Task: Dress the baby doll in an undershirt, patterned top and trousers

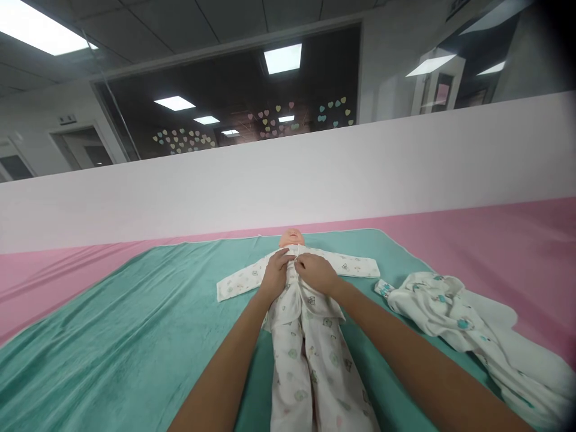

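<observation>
A baby doll (pixel 292 237) lies on its back on a green blanket, its head at the far end. It wears a white printed baby shirt (pixel 357 265) with both sleeves spread out to the sides, and matching baby pants (pixel 292 384). My left hand (pixel 275 275) is at the upper chest, its fingers bent onto the shirt's front edge. Close beside it, my right hand (pixel 315 273) is closed in a pinch on the other side of the front opening. Below my hands the shirt's front panels part slightly. My fingertips partly cover the fastening they grip.
The green blanket (pixel 135 336) covers a pink surface (pixel 486 252). To the right lies a crumpled white cloth (pixel 441 306) with teal prints, beside other white fabric. A low white wall (pixel 288 180) runs behind, with dark windows (pixel 243 78) above it.
</observation>
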Demonstrator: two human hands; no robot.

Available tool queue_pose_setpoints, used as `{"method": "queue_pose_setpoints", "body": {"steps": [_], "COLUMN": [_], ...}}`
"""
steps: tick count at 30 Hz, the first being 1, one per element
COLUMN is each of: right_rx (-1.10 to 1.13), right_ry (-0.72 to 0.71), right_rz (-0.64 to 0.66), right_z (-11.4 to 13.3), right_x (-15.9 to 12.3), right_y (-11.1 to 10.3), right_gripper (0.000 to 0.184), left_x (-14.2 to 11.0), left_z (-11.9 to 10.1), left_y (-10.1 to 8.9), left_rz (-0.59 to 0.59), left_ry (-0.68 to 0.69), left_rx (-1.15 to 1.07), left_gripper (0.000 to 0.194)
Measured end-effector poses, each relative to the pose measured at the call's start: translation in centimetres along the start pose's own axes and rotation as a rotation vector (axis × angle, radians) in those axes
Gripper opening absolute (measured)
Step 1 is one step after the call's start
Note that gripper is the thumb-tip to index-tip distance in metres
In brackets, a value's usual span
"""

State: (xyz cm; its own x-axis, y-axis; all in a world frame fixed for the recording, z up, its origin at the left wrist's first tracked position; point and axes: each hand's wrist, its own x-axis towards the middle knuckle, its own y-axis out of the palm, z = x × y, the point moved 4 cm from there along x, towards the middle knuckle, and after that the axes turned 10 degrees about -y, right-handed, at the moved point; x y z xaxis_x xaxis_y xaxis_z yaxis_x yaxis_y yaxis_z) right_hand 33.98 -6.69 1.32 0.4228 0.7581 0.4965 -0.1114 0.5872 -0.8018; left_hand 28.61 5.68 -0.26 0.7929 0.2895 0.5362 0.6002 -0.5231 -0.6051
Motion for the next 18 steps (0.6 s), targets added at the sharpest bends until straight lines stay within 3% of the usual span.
{"method": "queue_pose_setpoints", "body": {"steps": [7, 18], "right_rx": [0.267, 0.381], "right_ry": [-0.043, 0.069], "right_rz": [0.006, -0.289], "right_z": [-2.8, -2.6], "right_x": [-0.2, -0.1], "right_y": [0.1, 0.9], "right_gripper": [0.025, 0.026], "left_x": [-0.1, -0.1], "left_z": [-0.1, -1.2], "left_y": [0.1, 0.0], "left_rz": [0.008, 0.052], "left_ry": [-0.039, -0.001], "left_rx": [0.012, 0.126], "left_gripper": [0.032, 0.035]}}
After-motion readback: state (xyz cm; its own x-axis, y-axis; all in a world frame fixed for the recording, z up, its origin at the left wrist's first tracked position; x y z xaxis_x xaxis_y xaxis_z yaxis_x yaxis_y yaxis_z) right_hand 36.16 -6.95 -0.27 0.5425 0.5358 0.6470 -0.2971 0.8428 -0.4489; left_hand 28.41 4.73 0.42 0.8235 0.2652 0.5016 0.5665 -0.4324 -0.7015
